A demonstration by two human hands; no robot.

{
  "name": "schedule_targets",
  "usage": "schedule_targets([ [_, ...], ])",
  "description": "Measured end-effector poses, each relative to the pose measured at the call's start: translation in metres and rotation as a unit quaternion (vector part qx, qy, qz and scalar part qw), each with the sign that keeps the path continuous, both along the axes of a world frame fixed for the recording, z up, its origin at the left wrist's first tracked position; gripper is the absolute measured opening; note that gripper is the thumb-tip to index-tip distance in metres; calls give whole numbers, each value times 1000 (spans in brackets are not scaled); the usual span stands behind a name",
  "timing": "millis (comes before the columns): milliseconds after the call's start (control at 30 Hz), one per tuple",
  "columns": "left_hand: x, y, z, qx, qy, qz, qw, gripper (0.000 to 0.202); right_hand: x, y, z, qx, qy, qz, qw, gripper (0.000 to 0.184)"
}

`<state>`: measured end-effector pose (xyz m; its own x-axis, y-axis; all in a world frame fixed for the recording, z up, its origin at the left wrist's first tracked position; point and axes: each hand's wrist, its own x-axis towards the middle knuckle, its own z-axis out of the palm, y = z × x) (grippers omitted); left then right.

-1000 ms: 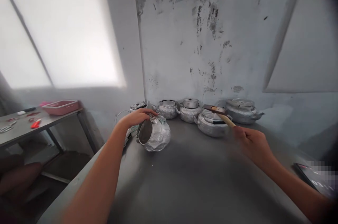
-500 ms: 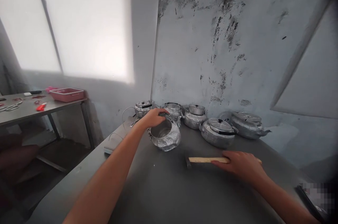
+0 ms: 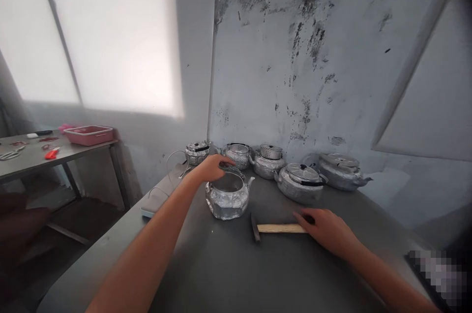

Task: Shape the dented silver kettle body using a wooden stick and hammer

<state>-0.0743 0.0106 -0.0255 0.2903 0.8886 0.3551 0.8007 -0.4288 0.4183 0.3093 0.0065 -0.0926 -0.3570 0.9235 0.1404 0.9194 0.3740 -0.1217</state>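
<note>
An open-topped, dented silver kettle [image 3: 228,204] stands upright on the grey table, its spout to the right. My left hand [image 3: 213,168] is over its back left rim, fingers stretched out above the folded handle [image 3: 236,172]; whether they touch it I cannot tell. A hammer [image 3: 282,228] with a wooden handle and dark head lies right of the kettle. My right hand [image 3: 328,229] rests over the handle's right end and hides it. Its thumb and forefinger are apart, with the thumb off the wood.
Several silver kettles stand along the wall, including a lidded one [image 3: 300,182] and a large one [image 3: 341,172]. A white cable [image 3: 167,165] runs at the table's left edge. On another table at left are a pink basket [image 3: 89,135], scissors [image 3: 11,154] and a red object [image 3: 51,153].
The kettle has gone from tilted towards me to upright, its spout now showing at right. The hammer's head has turned, and my right hand's grip on the handle has loosened.
</note>
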Motion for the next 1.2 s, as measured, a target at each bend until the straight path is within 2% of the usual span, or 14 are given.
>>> schedule_targets([
  [167, 17, -12, 14, 11, 16, 5, 1000, 36, -2, -2, 1, 28, 7, -17, 999, 35],
  [233, 30, -20, 20, 6, 39, 15, 999, 43, -2, -2, 1, 28, 8, -22, 999, 32],
  [267, 37, -23, 21, -19, 58, 34, 998, 49, -1, -1, 1, 25, 7, -25, 999, 31],
  [333, 53, -30, 22, -93, 105, 32, 990, 44, -1, 0, 0, 18, 7, -28, 999, 29],
  [400, 65, -34, 20, -91, 146, 15, 985, 29, 0, 1, -1, 15, 7, -30, 999, 28],
  [467, 70, -35, 19, -85, 148, 2, 985, 24, 1, 3, -3, 15, 8, -32, 999, 28],
  [533, 68, -33, 20, -68, 116, -21, 991, 25, 2, 4, -5, 18, 12, -33, 999, 28],
  [667, 53, -28, 25, -64, -23, -65, 996, 33, 5, 6, -7, 26, 28, -32, 999, 28],
  [933, 51, -23, 16, -131, -160, -150, 967, 38, 3, 4, -4, 28, 65, 11, 997, 22],
  [1067, 51, -21, 15, -137, -177, -138, 965, 42, 2, 2, -4, 23, 61, 20, 998, 23],
  [1200, 49, -18, 14, -125, -170, -86, 974, 51, 2, 1, -5, 15, 62, 17, 998, 24],
])
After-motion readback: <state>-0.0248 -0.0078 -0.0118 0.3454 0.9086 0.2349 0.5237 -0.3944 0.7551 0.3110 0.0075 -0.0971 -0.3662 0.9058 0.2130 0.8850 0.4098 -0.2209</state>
